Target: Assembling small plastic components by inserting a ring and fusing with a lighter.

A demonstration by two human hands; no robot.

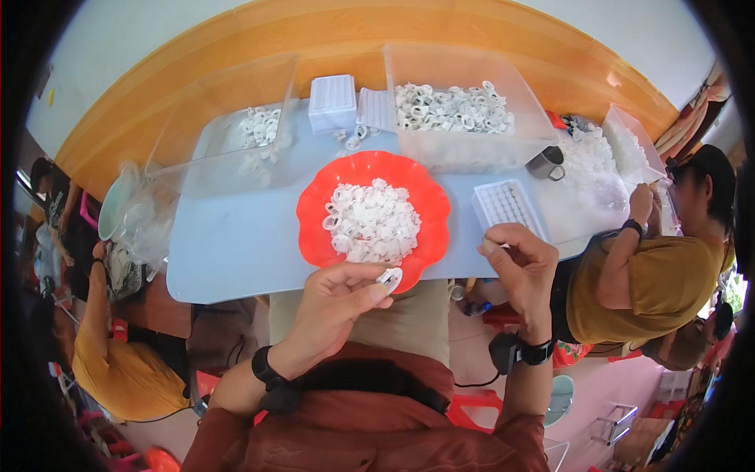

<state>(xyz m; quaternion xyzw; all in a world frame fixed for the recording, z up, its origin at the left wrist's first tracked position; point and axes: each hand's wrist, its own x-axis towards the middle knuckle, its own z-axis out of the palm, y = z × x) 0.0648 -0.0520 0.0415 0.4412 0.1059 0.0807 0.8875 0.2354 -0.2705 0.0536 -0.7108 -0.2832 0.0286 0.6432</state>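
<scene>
My left hand (334, 307) pinches a small white oval plastic part (390, 278) with a dark middle, just over the near rim of a scalloped red bowl (313, 206). In the bowl lies a heap of small white plastic pieces (377, 224). To the right, my right hand (523, 267) is raised with thumb and index finger pressed together; whatever sits between them, if anything, is too small to make out. Just beyond those fingers is a white tray (503, 203) with rows of small round spots.
On the blue tabletop (228, 244) stand two clear bins, the left one (212, 157) and right one (464, 153), holding white parts. Between them is a stack of white trays (333, 102). A metal mug (546, 164) stands right. Co-workers sit at right (653, 271) and left (130, 366).
</scene>
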